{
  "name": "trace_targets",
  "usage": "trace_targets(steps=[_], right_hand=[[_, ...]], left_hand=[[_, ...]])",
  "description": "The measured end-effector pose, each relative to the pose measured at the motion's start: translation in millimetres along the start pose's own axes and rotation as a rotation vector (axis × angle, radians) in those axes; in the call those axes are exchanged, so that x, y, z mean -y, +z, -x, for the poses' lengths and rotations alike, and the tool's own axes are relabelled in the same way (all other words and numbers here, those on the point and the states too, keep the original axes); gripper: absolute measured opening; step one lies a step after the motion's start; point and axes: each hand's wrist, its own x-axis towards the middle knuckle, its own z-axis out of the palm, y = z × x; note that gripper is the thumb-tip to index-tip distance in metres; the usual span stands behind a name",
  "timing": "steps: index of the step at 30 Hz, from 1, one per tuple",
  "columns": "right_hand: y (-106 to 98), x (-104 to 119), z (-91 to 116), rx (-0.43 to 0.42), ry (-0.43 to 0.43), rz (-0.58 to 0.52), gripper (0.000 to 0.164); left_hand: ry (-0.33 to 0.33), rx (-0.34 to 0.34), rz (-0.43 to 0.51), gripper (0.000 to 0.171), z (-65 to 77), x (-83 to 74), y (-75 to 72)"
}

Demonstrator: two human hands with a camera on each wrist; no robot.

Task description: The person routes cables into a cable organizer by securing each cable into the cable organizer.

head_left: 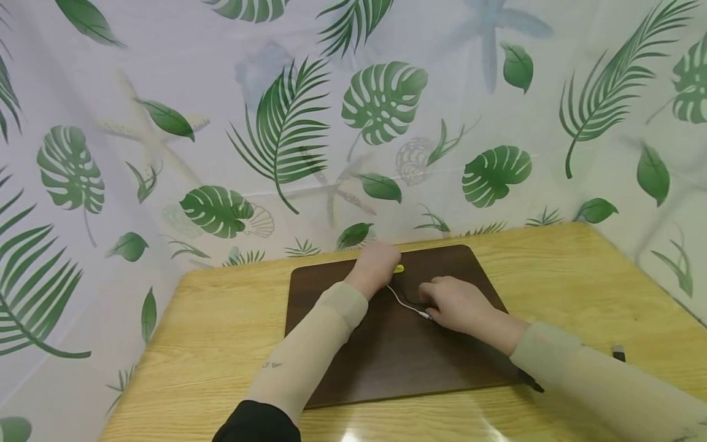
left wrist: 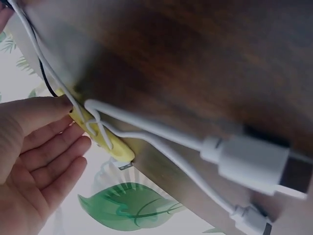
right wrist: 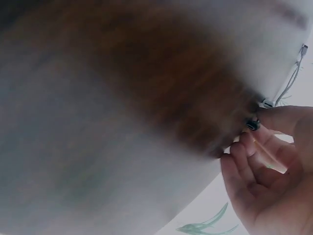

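My left hand (head_left: 378, 264), over the far part of the dark brown board, pinches a yellow strip (left wrist: 115, 142) between thumb and fingers. A white cable (left wrist: 156, 128) winds about that strip. In the left wrist view its white USB plug (left wrist: 254, 164) and a smaller white plug (left wrist: 249, 220) hang free, close to the camera. A thin black cable (left wrist: 46, 78) also runs from the strip. To the right, my right hand (head_left: 455, 304) pinches a small black plug (right wrist: 253, 125) between thumb and forefinger. A white cable end (head_left: 424, 315) lies right at those fingertips.
The brown board (head_left: 409, 368) lies on a yellow wood-grain table (head_left: 221, 344). A black plug with a metal tip (head_left: 618, 352) rests on the table near the right forearm, and a dark thin piece (head_left: 531, 379) shows at the board's right corner. A leaf-print cloth (head_left: 309, 37) hangs behind.
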Motion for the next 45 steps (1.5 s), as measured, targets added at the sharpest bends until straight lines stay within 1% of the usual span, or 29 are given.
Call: trace_targets(steps=[4,9,13,16,21,24,28,33,35,42,45], right_hand=[[-3.3,2.5,3.8,0.016,0.019,0.012,0.017],[-7.6,5.0,10.2,0.024,0.028,0.045,0.019],[-9.3,3.7,17.7,0.029,0.031,0.075,0.02],[-10.3,2.5,23.6,0.041,0.047,0.086,0.021],[-13.3,1.3,33.2,0.058,0.067,0.089,0.022],[-15.9,-0.8,38.8,0.047,0.058,0.101,0.023],[-17.9,-6.2,45.5,0.025,0.042,0.103,0.023],[-19.8,-16.3,52.8,0.026,0.044,0.115,0.024],[-21.2,-20.3,55.6,0.031,0.047,0.121,0.024],[-28.1,-29.8,67.4,0.052,0.061,0.123,0.026],[-29.7,-32.7,72.4,0.061,0.07,0.128,0.027]], left_hand=[[0.014,0.001,0.011,0.016,5.9,-3.1,-0.3],[0.029,0.004,-0.038,0.015,12.8,-5.1,0.0],[0.023,0.014,-0.046,0.018,17.0,-6.8,-0.1],[0.039,0.007,-0.061,0.019,18.5,-10.9,-0.6],[0.089,-0.012,-0.084,0.017,19.3,-23.4,-5.2],[0.112,-0.003,-0.071,0.017,20.1,-32.4,-10.9],[0.132,0.016,-0.066,0.02,20.5,-44.5,-18.4],[0.15,0.006,-0.071,0.021,21.6,-57.3,-25.7],[0.154,-0.001,-0.076,0.02,22.4,-61.8,-27.7],[0.186,0.011,-0.069,0.022,23.6,-76.6,-31.7],[0.202,-0.003,-0.059,0.023,23.9,-82.6,-31.6]])
